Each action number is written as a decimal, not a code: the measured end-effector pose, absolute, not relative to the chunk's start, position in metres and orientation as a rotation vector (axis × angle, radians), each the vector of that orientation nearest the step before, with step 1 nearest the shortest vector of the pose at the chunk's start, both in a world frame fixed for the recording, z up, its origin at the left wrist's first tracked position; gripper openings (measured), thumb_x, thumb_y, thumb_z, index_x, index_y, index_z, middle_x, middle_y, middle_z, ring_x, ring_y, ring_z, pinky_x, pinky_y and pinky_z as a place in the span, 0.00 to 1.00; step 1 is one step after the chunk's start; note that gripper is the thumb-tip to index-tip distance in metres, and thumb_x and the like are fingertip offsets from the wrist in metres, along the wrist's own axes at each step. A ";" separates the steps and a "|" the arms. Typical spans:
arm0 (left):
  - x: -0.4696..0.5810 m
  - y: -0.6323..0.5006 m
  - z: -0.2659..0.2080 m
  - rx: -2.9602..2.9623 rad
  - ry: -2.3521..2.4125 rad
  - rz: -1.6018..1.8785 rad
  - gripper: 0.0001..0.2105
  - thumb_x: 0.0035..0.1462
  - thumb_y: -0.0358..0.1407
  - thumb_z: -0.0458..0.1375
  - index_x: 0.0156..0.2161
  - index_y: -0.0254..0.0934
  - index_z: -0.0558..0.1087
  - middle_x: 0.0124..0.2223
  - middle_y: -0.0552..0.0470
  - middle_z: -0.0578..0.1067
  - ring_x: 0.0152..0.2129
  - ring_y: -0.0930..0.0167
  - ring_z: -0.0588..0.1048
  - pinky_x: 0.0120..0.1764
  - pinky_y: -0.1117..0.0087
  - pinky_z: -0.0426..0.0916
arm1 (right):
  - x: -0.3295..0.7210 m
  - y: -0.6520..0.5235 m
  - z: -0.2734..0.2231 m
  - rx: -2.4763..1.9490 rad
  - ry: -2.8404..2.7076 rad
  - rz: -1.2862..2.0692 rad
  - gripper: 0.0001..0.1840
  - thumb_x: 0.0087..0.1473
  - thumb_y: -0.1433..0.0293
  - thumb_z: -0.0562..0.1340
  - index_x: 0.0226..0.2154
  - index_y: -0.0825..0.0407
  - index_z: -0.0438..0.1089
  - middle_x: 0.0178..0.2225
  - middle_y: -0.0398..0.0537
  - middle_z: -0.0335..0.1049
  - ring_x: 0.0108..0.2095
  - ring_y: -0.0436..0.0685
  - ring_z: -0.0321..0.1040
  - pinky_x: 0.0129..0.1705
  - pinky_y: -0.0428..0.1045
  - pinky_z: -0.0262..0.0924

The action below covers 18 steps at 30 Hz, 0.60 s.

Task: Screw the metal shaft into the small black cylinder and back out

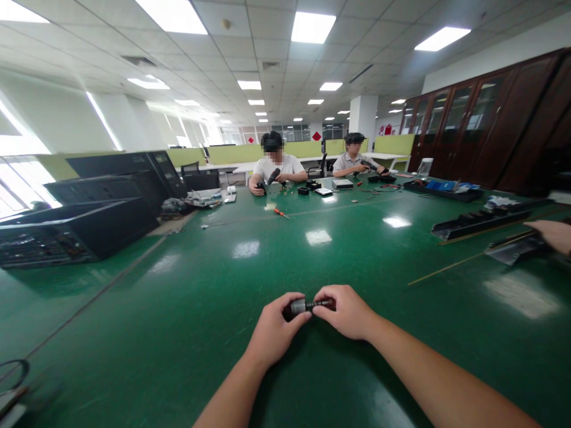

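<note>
Over the near part of the green table (pixel 214 285), both hands meet on a small silver cylinder with a ridged shaft (pixel 298 306), held level. My left hand (pixel 273 330) is closed round the cylinder's body, thumb in front and fingers behind. My right hand (pixel 350 313) pinches the shaft end on the other side, where a dark reddish part shows between the fingers. A short stretch of the ringed shaft is visible between the two hands. Fingers hide both ends, so the exact kind of part is unclear.
Dark computer cases (pixel 120 208) stand at the left. An orange screwdriver (pixel 281 213) lies farther off. Two people (pixel 279 166) sit across the table, each holding a dark power tool. Black metal channels (pixel 482 220) and another person's hand (pixel 553 234) are at the right.
</note>
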<state>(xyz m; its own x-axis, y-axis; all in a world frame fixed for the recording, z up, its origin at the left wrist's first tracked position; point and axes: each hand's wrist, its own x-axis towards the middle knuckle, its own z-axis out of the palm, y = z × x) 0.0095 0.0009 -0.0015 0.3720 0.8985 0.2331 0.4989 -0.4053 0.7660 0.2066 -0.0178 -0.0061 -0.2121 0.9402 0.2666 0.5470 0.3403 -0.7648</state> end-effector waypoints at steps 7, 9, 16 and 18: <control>0.010 0.001 -0.001 2.056 1.208 0.866 0.15 0.52 0.39 0.60 0.45 0.40 0.75 0.41 0.50 0.79 0.38 0.64 0.77 0.44 0.64 0.70 | 0.207 -0.017 -0.007 -1.315 -1.880 0.673 0.07 0.51 0.68 0.64 0.34 0.51 0.76 0.31 0.45 0.76 0.32 0.54 0.70 0.36 0.47 0.61; 0.010 0.001 -0.001 2.054 1.211 0.860 0.15 0.52 0.40 0.60 0.45 0.40 0.75 0.41 0.50 0.79 0.38 0.64 0.77 0.44 0.64 0.71 | 0.207 -0.017 -0.007 -1.316 -1.878 0.677 0.07 0.51 0.68 0.64 0.35 0.51 0.76 0.32 0.46 0.76 0.32 0.54 0.70 0.36 0.47 0.61; 0.010 0.001 -0.001 2.050 1.218 0.866 0.15 0.52 0.40 0.61 0.45 0.40 0.75 0.42 0.50 0.79 0.38 0.64 0.77 0.44 0.64 0.70 | 0.208 -0.018 -0.005 -1.322 -1.877 0.664 0.07 0.51 0.68 0.63 0.34 0.51 0.75 0.32 0.46 0.76 0.32 0.54 0.70 0.36 0.47 0.61; 0.010 0.002 -0.001 2.050 1.220 0.856 0.15 0.52 0.40 0.60 0.45 0.40 0.75 0.42 0.50 0.79 0.38 0.64 0.77 0.44 0.64 0.70 | 0.209 -0.018 -0.005 -1.320 -1.878 0.661 0.07 0.51 0.68 0.63 0.34 0.51 0.75 0.31 0.45 0.76 0.32 0.54 0.70 0.35 0.47 0.61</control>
